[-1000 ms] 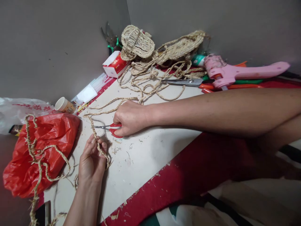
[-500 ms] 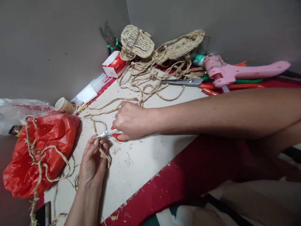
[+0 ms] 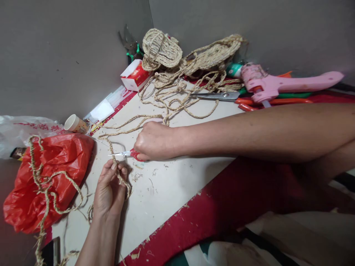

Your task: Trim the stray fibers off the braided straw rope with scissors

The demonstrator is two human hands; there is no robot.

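Scissors (image 3: pixel 135 154): small, red-handled, poised above the pale board (image 3: pixel 177 184), left of the picture's middle.
Right hand (image 3: pixel 154 140): curled into a fist about the handles, fingers bent well in; no other thing shows in its hold.
Left hand (image 3: pixel 109 188): palm upward and half cupped, thumb and fingertips brought together in a pinch on the braided cord (image 3: pixel 121 178).
Pinch: a firm grip close to the cutting place should steady the braid, though the thumb seems near enough to the edges to call for care.
Blade work: short snips with the tips alone look safest, each bite checked before squeezing.
Blade angle: crosswise edges could nick the plait; laid along it, they would more likely catch only loose fibres.
Blades (image 3: pixel 122 153): nearly together, crossing the cord just above the left fingertips; whether any strand lies between them, I cannot tell.
Scissors' axis: long axis almost level across the picture, tips to the left, handles to the right.
Cord's axis: roughly upright in the picture above the pinch, then slanting down and right past the palm, so the blades cross it nearly square.
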